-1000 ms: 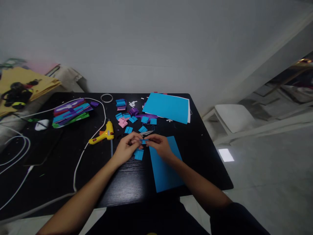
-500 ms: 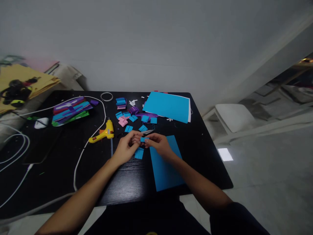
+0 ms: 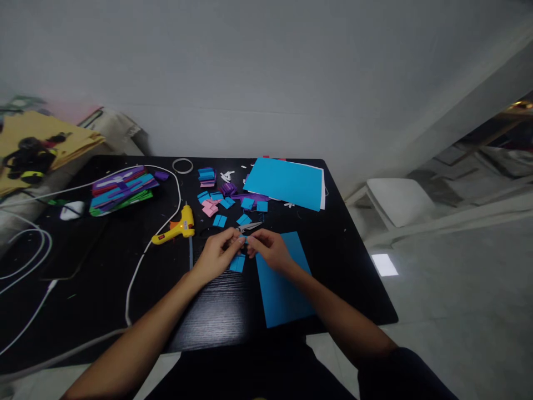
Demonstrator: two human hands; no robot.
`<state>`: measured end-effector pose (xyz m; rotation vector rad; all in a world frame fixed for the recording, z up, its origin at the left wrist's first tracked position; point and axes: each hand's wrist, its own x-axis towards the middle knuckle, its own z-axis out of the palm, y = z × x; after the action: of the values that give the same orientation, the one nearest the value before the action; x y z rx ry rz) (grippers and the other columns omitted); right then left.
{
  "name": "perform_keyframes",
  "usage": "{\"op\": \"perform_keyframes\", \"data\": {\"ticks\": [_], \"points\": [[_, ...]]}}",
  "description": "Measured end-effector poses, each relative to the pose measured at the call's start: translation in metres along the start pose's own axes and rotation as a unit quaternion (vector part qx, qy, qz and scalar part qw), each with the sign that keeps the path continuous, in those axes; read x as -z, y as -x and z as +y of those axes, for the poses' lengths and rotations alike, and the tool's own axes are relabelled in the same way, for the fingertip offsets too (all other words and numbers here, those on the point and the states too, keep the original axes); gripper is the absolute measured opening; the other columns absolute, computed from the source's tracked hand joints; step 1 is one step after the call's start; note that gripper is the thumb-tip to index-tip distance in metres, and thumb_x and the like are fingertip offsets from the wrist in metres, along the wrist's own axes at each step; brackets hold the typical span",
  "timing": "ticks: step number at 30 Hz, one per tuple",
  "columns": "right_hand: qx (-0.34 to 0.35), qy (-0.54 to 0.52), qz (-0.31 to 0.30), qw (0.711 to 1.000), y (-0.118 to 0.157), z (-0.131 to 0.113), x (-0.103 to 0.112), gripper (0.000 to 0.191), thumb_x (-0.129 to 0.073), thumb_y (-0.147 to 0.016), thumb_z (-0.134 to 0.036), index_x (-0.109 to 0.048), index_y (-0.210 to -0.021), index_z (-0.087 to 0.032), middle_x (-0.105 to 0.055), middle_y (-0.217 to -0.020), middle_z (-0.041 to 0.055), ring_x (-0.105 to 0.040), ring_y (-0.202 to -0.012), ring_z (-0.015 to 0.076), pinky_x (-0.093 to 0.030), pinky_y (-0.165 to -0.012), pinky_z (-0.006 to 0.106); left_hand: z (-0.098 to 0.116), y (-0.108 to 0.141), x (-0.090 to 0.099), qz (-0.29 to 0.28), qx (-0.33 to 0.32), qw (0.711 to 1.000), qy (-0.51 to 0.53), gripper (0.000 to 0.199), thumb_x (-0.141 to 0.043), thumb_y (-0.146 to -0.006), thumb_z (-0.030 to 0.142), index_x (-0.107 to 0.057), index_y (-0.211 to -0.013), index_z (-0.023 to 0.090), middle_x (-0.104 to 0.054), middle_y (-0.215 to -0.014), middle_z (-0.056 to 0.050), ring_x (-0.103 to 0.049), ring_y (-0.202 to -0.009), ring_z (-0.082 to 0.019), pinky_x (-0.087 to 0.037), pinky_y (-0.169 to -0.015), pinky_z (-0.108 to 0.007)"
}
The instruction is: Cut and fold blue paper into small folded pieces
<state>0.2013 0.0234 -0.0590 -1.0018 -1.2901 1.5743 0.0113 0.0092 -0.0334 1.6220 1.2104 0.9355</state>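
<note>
My left hand (image 3: 220, 251) and my right hand (image 3: 270, 249) meet near the middle of the black table, fingertips pinching a small blue paper piece (image 3: 244, 239) between them. Most of that piece is hidden by the fingers. Just below them lies a creased blue square (image 3: 237, 263), and scissors (image 3: 250, 226) rest right behind. Under my right hand and forearm is a blue sheet (image 3: 283, 294). Several small blue pieces (image 3: 220, 220) and pink pieces (image 3: 210, 208) are scattered beyond my hands.
A yellow glue gun (image 3: 180, 226) lies left of my hands, near a white cable (image 3: 144, 253). Stacked coloured paper strips (image 3: 122, 190) are at the back left. Large blue sheets (image 3: 287, 182) lie at the back right. A white stool (image 3: 395, 201) stands right of the table (image 3: 353, 278).
My fingers have closed further over the small blue piece, so less of it shows. My left fingers are curled more tightly. The scissors show more.
</note>
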Motion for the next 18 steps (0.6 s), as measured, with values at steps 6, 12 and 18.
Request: {"op": "perform_keyframes", "data": {"ticks": [6, 12, 18], "points": [[0.029, 0.069, -0.06, 0.995, 0.005, -0.015, 0.0, 0.048, -0.065, -0.095, -0.062, -0.06, -0.07, -0.022, -0.06, -0.058, -0.0034, -0.055, -0.054, 0.013, -0.05, -0.058, 0.028, 0.002, 0.0, 0.0, -0.031, 0.026, 0.995, 0.088, 0.04, -0.064, -0.098, 0.055, -0.066, -0.079, 0.019, -0.061, -0.064, 0.002, -0.055, -0.059, -0.013, -0.04, -0.059, -0.025], [0.019, 0.019, -0.095, 0.995, 0.004, -0.017, 0.003, 0.049, -0.067, -0.091, -0.067, -0.058, -0.071, -0.023, -0.056, -0.058, -0.0041, -0.052, -0.054, 0.0134, -0.046, -0.059, 0.029, 0.005, -0.002, -0.002, -0.062, 0.036, 0.986, 0.15, 0.048, -0.065, -0.093, 0.065, -0.06, -0.079, 0.019, -0.061, -0.068, 0.001, -0.055, -0.057, -0.013, -0.043, -0.057, -0.026], [0.019, 0.053, -0.102, 0.993, 0.005, -0.015, 0.003, 0.05, -0.064, -0.094, -0.067, -0.057, -0.071, -0.023, -0.057, -0.06, -0.0034, -0.052, -0.056, 0.0135, -0.046, -0.062, 0.029, 0.007, -0.002, 0.001, -0.078, 0.046, 0.984, 0.153, 0.049, -0.067, -0.092, 0.064, -0.059, -0.076, 0.019, -0.061, -0.065, 0.001, -0.055, -0.056, -0.013, -0.044, -0.057, -0.026]]}}
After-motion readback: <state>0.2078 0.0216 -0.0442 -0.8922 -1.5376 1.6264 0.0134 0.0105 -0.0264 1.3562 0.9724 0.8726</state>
